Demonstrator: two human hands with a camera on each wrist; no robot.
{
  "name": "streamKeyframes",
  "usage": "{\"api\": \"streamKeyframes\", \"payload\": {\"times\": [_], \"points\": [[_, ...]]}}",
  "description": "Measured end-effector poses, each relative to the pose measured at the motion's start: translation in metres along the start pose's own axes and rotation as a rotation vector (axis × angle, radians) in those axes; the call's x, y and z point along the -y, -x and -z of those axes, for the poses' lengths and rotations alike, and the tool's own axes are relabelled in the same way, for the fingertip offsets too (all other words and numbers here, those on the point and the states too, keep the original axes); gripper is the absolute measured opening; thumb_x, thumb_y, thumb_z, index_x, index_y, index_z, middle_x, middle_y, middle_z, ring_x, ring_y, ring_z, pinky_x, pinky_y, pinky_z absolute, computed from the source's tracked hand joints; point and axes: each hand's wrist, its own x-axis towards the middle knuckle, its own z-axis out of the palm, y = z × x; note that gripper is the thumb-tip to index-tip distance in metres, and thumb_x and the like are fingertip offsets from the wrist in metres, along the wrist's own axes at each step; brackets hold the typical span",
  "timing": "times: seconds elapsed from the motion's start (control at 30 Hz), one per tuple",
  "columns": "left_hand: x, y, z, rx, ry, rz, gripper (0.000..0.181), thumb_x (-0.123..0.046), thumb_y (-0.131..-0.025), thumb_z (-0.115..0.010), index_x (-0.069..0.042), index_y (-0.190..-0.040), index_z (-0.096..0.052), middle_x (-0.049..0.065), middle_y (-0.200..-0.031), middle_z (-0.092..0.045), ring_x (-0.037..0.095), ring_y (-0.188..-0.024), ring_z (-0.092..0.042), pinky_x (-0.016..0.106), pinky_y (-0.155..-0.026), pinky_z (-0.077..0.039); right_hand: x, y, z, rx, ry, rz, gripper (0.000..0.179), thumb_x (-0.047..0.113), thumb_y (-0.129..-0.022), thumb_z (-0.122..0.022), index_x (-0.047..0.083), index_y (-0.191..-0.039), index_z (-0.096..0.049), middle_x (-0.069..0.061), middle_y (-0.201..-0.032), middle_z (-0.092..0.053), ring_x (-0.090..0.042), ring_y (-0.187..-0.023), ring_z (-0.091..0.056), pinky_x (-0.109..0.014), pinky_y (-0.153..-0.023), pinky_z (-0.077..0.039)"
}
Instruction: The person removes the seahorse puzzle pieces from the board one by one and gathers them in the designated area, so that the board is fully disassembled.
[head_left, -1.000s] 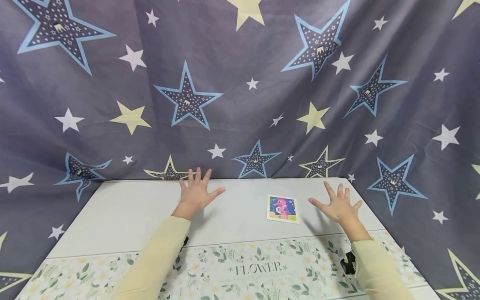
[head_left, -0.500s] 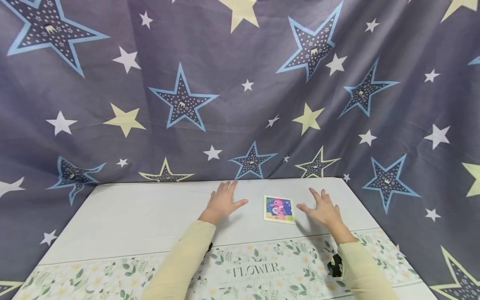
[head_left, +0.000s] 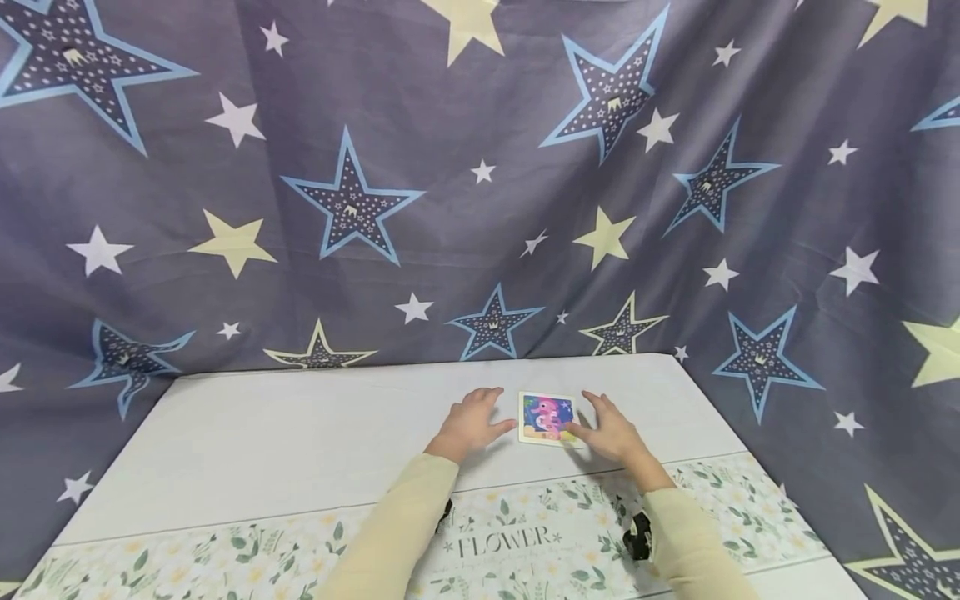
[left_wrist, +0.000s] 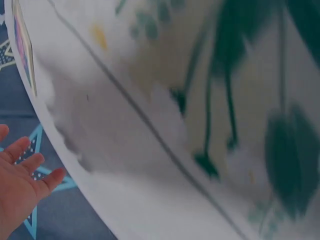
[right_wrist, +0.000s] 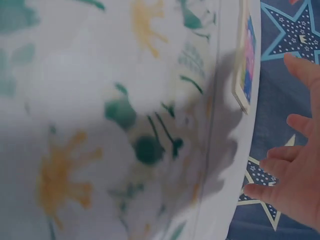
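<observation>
A small square picture board [head_left: 546, 419] with a pale rim and a pink seahorse on blue lies flat on the white part of the table. My left hand [head_left: 472, 423] hovers just left of it, fingers spread and apart from it. On the other side is my right hand [head_left: 611, 429], its thumb overlapping the board's lower right corner in the head view; contact cannot be told. In the left wrist view, the left hand [left_wrist: 22, 180] has loose fingers with nothing in them. The right wrist view shows the right hand [right_wrist: 295, 170] with parted fingers near the thick-edged board [right_wrist: 246, 60].
A table covering [head_left: 300, 442] is white at the back, with a flower-print band [head_left: 187, 558] lettered "FLOWER" in front. Behind and at both sides hangs a dark curtain [head_left: 442, 225] with stars, close to the table's back edge.
Both hands have come inward toward the board, the left moving right and the right moving left. The scene shifts slightly left as the head view turns; the board stays on the table.
</observation>
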Motion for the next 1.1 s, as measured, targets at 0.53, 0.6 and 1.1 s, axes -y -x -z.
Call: {"api": "streamKeyframes", "payload": {"times": [0.53,0.6,1.1], "points": [[-0.025,-0.001,-0.023,0.069,-0.083,-0.046,0.060,-0.053,-0.090,-0.051,-0.017,-0.138,-0.045,0.005,-0.142,-0.045,0.027,-0.136,-0.036,0.053,-0.106,-0.032,0.002,-0.006,-0.024,0.022,-0.093,-0.026,0.072,0.040,-0.086,-0.065,0.008,-0.143,-0.036,-0.027,-0.148,-0.029,-0.047,-0.135,-0.027,-0.061,-0.106,-0.025],[-0.027,-0.001,-0.023,0.084,-0.090,-0.045,0.060,-0.053,-0.091,-0.049,-0.018,-0.139,-0.043,0.005,-0.144,-0.043,0.029,-0.138,-0.033,0.055,-0.107,-0.029,0.001,-0.005,-0.025,0.020,-0.083,-0.019,0.072,0.041,-0.086,-0.065,0.007,-0.143,-0.037,-0.028,-0.147,-0.030,-0.047,-0.135,-0.027,-0.062,-0.107,-0.023],[-0.031,-0.002,-0.030,0.114,-0.163,-0.078,0.051,-0.048,-0.095,-0.045,-0.021,-0.137,-0.047,0.002,-0.144,-0.043,0.030,-0.137,-0.033,0.058,-0.106,-0.028,-0.004,-0.007,-0.037,0.047,0.024,0.021,0.065,0.042,-0.088,-0.060,0.002,-0.137,-0.044,-0.028,-0.144,-0.035,-0.047,-0.135,-0.027,-0.063,-0.109,-0.016]]}}
